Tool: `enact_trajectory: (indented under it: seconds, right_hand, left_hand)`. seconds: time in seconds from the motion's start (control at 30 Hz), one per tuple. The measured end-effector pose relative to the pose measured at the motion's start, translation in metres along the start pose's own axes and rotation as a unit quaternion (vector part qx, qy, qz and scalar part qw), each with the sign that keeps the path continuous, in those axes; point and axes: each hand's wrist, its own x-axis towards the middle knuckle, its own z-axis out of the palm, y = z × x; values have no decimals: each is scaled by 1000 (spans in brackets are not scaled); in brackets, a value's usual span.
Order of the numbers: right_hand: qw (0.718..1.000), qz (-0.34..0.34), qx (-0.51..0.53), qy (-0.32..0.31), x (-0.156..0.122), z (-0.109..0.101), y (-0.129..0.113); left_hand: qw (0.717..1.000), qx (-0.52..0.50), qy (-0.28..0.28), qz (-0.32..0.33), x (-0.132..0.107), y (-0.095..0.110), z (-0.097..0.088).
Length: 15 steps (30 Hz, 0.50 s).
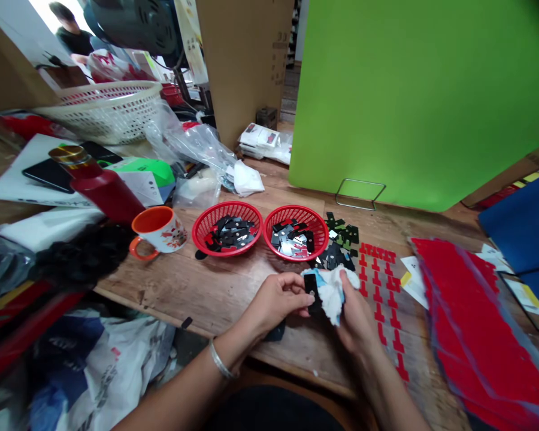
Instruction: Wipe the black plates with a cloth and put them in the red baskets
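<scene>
At the left of the wooden surface (161, 287) stood an orange-rimmed mug (166, 230), and between it and the front edge lay a broad open stretch of wood, with one small black scrap (187, 323) close to that edge. Further right, beyond the hands, sat the left basket (196, 232) and the right basket (324, 236), both red, side by side and loaded with flat black, red and silvery pieces. Nearer the front edge, the left hand had its fingers (291, 279) and thumb pinched on the black piece (311, 286), which was held up in front of the right basket. It looked flat, narrow and oblong, with straight sides, a dark face and a small pale round spot beside the thumb; its lower end was hard to make out. Against its right side was the crumpled white and pale-blue cloth (330, 293), gripped in the fingers of the right hand (354, 314). Behind the cloth, a loose heap of dark pieces (335, 257) crowded the right basket. Just beside the right hand ran rows of red T-shaped pieces (378, 296), and past them red sheets (471, 323) left little room
</scene>
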Motion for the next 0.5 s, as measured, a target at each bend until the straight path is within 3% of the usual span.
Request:
enact_trajectory:
  seconds: [0.1, 0.2, 0.3, 0.37, 0.5]
  right_hand:
    - [988, -11, -60, -140, -6, -7, 0]
    - [967, -54, -164, -187, -10, -9, -1]
    - [961, -85, -229, -128, -12, -7, -4]
    - [965, -79, -242, -63, -12, -6, -5]
    - [978, -18, -206, -15, -10, -7, 1]
  left_hand:
    - [998, 32, 31, 35, 0, 1, 0]
    - [994, 86, 43, 51, 1, 1, 0]
    - [990, 117, 37, 69, 6, 11, -4]
    - [981, 143, 62, 116, 10, 27, -11]
    - [924, 288, 102, 230, 19, 77, -34]
